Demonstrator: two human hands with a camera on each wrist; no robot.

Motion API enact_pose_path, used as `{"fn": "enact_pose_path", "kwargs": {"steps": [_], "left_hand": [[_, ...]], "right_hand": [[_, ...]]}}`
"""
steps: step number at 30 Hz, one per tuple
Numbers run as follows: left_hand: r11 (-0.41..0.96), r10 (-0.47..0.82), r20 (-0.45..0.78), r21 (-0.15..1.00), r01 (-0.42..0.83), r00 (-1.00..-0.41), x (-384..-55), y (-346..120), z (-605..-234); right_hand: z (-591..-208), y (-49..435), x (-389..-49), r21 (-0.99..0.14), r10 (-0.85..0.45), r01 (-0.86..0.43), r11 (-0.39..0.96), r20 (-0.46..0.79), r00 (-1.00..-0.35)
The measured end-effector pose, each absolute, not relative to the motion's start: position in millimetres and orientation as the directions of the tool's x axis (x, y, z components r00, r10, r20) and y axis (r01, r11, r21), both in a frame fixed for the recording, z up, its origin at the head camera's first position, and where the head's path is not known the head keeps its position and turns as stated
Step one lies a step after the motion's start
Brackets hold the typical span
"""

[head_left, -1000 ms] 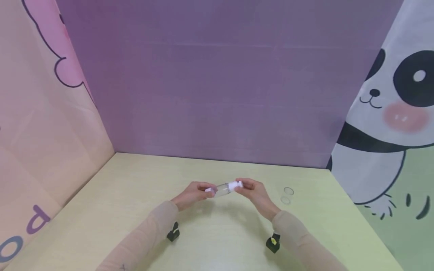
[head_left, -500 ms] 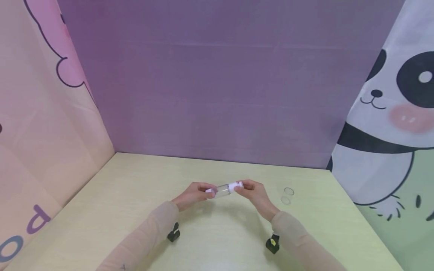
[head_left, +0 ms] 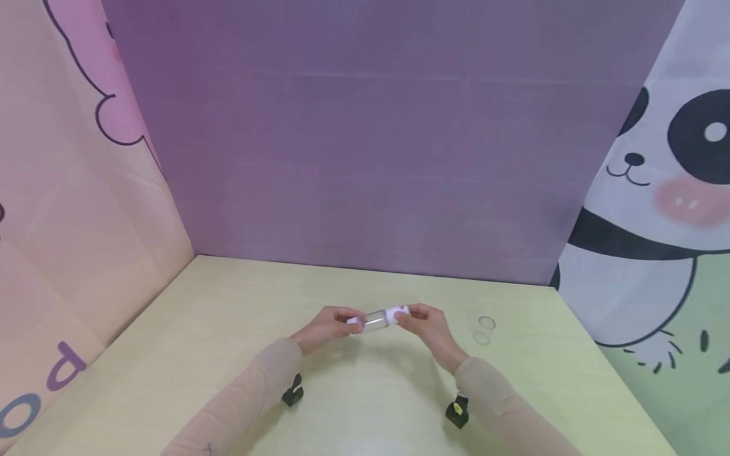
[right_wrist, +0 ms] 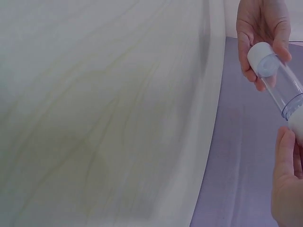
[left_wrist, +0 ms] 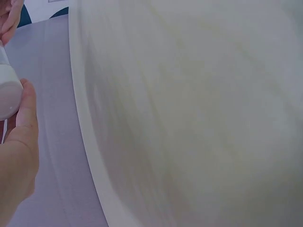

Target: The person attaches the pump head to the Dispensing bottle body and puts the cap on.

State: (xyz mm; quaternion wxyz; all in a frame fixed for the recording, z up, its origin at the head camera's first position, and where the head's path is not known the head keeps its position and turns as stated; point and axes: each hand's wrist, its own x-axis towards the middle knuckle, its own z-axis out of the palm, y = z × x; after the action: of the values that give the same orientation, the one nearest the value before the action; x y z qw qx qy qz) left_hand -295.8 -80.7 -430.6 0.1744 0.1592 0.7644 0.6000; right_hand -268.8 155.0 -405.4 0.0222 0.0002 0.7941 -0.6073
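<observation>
A small clear bottle (head_left: pixel 375 321) with a white base and a white top is held slantwise above the table between both hands. My left hand (head_left: pixel 329 329) pinches its white base (left_wrist: pixel 8 92) between thumb and fingers. At the other end, my right hand (head_left: pixel 430 329) grips the white top (right_wrist: pixel 296 124). The right wrist view shows the see-through barrel (right_wrist: pixel 284 85) between the two hands, with a pale disc inside near the base. A clear cap (head_left: pixel 483 330) with a thin round rim lies on the table to the right of my right hand.
The pale wooden table (head_left: pixel 245 297) ends at a purple backdrop (head_left: pixel 365 158). A printed cloth (head_left: pixel 85 209) hangs at the left and a panda-print cloth (head_left: pixel 639 278) at the right. Small black wrist devices hang under both sleeves.
Hands and bottle keep nearly the same place, with my right hand slightly lower at the white top. The view has shifted a little.
</observation>
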Motion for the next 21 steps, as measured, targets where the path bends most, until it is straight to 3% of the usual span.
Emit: {"fn": "enact_pose_path", "kwargs": {"steps": [12,21], "left_hand": [[0.246,0.452,-0.094,0.969,0.023,-0.887,-296.1,-80.4,-425.1],[0.251,0.446,-0.096,0.968,0.021,-0.89,-296.8,-82.9,-423.0]], "right_hand": [[-405.9,158.3,-273.3,-0.966,-0.071,0.004,0.259,-0.024,-0.997],[-403.5,164.3,-274.5,-0.988,-0.165,-0.031,0.15,0.006,-0.986]]}}
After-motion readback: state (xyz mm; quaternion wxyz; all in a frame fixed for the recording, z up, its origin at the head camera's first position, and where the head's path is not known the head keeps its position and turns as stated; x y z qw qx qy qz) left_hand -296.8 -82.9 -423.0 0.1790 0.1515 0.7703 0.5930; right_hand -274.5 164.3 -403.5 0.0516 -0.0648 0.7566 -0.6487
